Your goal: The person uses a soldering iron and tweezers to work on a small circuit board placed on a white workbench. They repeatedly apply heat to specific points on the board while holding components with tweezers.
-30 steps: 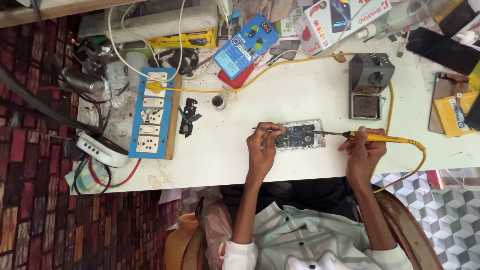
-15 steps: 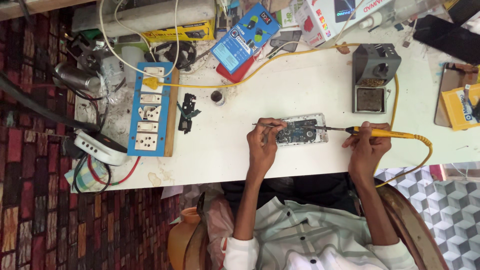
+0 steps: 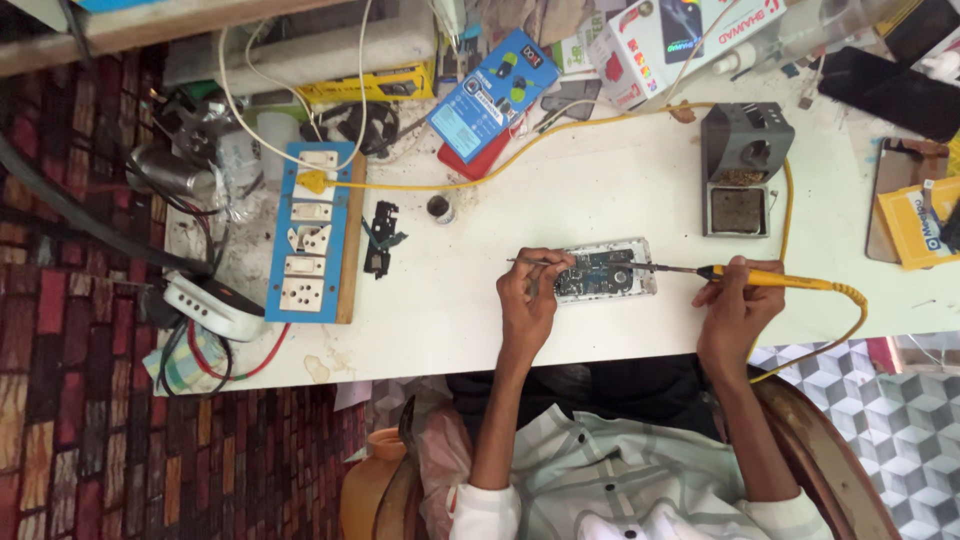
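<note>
While the left hand (image 3: 527, 305) pinches tweezers (image 3: 540, 262) to steady a part, the right hand (image 3: 735, 312) grips the soldering iron (image 3: 760, 278) — tip on the opened phone (image 3: 603, 271).

White table (image 3: 600, 190). Soldering iron (image 3: 760, 277) has a yellow handle and yellow cord. Opened phone (image 3: 605, 272): whitish frame, dark blue-black board inside. Power strip (image 3: 308, 232) is blue with white sockets, on a brown wooden edge. Grey iron stand (image 3: 745, 168). Blue box (image 3: 494, 95) over a red item. Floor (image 3: 80, 420) shows a red, brown and cream brick pattern. Shirt (image 3: 620, 480) is pale with thin stripes.
</note>
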